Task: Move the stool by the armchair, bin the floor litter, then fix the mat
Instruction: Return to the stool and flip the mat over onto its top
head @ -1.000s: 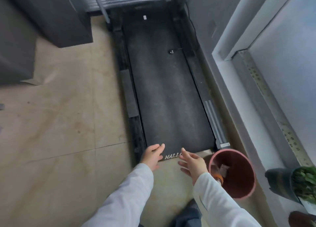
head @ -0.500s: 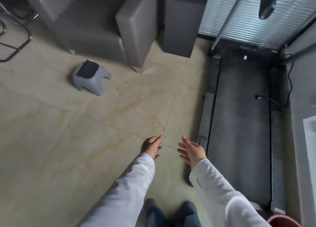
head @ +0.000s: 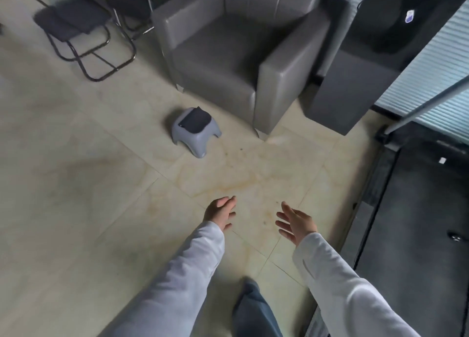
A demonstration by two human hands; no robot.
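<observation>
A small grey plastic stool [head: 195,130] with a dark top stands upright on the beige tiled floor, just in front of the grey armchair [head: 228,57]. My left hand [head: 220,212] and my right hand [head: 295,222] hover over the floor well short of the stool, both empty with fingers spread. The dark mat [head: 416,235] lies along the right edge of the view. No litter is visible on the floor.
A black folding chair [head: 76,29] with a metal frame stands at the upper left. A dark cabinet [head: 360,83] sits right of the armchair, with a slatted shutter [head: 431,65] behind it. My leg [head: 253,311] shows at the bottom.
The view has swung left, away from the mat and the pink bin, toward the armchair and stool. Both hands stay empty and have spread further apart.
</observation>
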